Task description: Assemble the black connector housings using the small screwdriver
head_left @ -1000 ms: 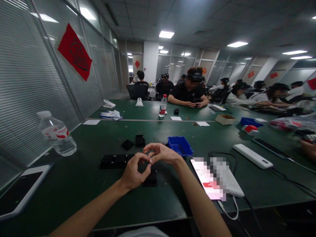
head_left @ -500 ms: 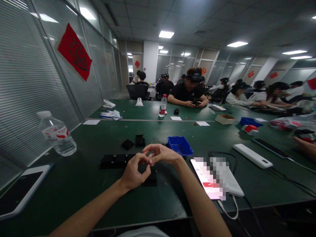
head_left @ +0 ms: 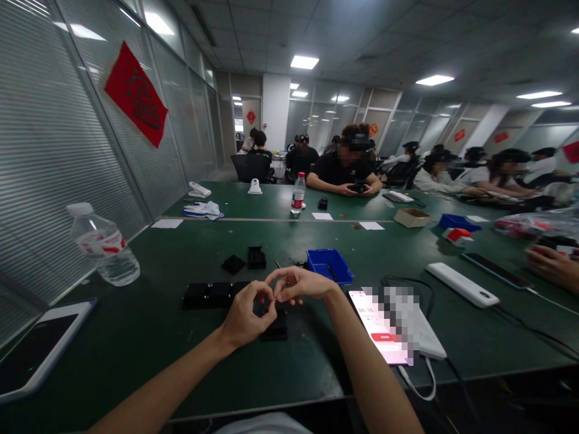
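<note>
My left hand is closed in a pinch, thumb and forefinger curled toward each other. Fingertip to fingertip with it, my right hand is pinched too. Whatever sits between the fingers is too small to make out. Beneath the hands lies a black block-like part, partly covered by the left hand. A row of black square blocks runs to the left, its right end hidden by my fingers. Beyond are two loose black parts, one flat and one upright. A blue tray with small dark pieces stands behind my right hand.
At left are a water bottle and a tablet-like device. At right lie a lit phone, a white power bank, another phone and cables. A co-worker sits opposite; another person's hand shows at far right.
My right fingers have shifted and spread slightly, while both hands stay together over the same spot. At far right, the other person's hand has come further into view.
</note>
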### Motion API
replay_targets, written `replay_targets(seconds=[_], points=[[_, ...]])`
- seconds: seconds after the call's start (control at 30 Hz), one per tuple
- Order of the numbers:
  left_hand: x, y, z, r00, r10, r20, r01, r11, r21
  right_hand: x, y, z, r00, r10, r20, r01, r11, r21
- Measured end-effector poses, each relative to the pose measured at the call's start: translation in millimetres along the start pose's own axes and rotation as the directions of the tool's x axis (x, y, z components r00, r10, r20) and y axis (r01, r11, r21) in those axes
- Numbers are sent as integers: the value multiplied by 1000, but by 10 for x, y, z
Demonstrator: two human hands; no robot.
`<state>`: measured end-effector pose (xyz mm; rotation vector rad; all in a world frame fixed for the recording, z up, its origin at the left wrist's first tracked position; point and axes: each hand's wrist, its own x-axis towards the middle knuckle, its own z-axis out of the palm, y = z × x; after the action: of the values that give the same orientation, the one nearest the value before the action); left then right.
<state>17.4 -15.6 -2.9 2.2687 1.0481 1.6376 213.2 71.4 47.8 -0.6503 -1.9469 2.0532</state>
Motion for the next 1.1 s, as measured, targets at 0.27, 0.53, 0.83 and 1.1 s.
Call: replay_targets(seconds=[0.27,0.53,0.83,1.1], points=[[4,3,3,999,-8,45,7,1000,13,10,45,-37,1000,-11,4,12,999,-51],[2,7,-1,997,-14,70,12,1000,28,20,38,-37,999,-22,28,24,997,-80],[3,6,-2,997,-8,79,5,999,42,22,62,-49,999,-5,44,10,994,-107],[28,41,-32,995,-4,98,0,999,41,32,102,-75,998,-9,68,15,996,-91]])
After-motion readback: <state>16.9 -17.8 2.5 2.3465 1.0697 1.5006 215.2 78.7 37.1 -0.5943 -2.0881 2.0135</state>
